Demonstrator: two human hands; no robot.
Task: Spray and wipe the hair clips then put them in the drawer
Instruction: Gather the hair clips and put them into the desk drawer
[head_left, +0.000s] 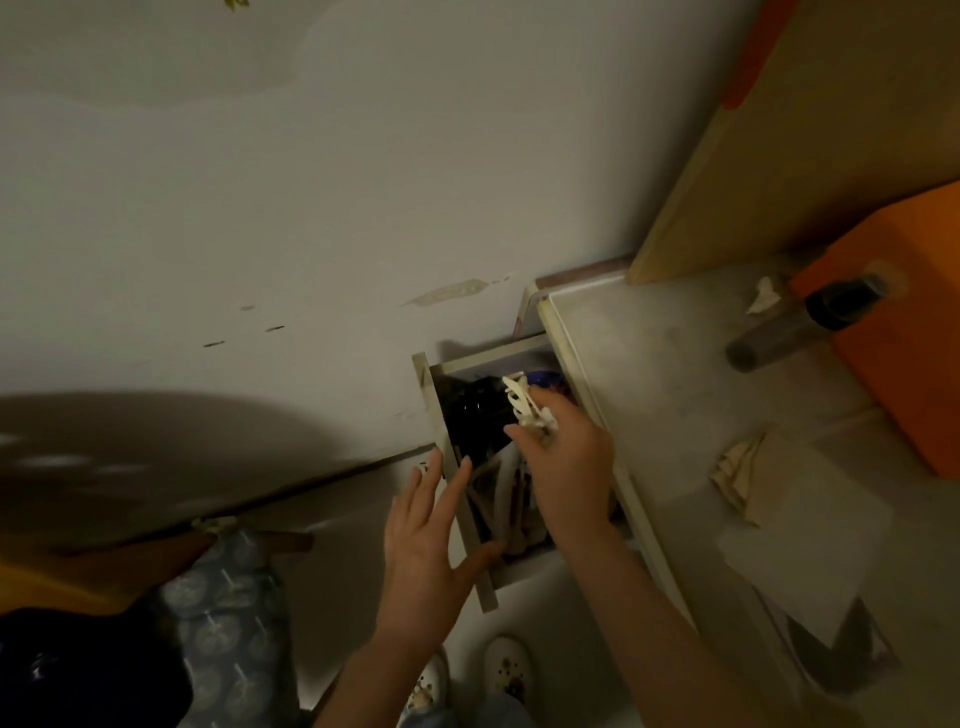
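The drawer (429, 395) stands pulled out from under the desk, full of dark and pale items. Over its middle my right hand (566, 467) pinches a cream claw hair clip (524, 405), the clip's teeth pointing away from me. My left hand (428, 530) has its fingers straight and spread, resting against the drawer's front panel at its near end and holding nothing. A dark spray bottle (800, 327) lies on its side on the desk to the right. A folded beige cloth (740, 473) sits on the desktop near the drawer.
The desktop (665, 374) runs along the right, bearing an orange box (904, 332), a white sheet (800, 540) and a crumpled scrap (763, 293). A patterned blue cloth (228, 613) and a dark bag lie on the floor at left. My white shoes (506, 670) stand below the drawer.
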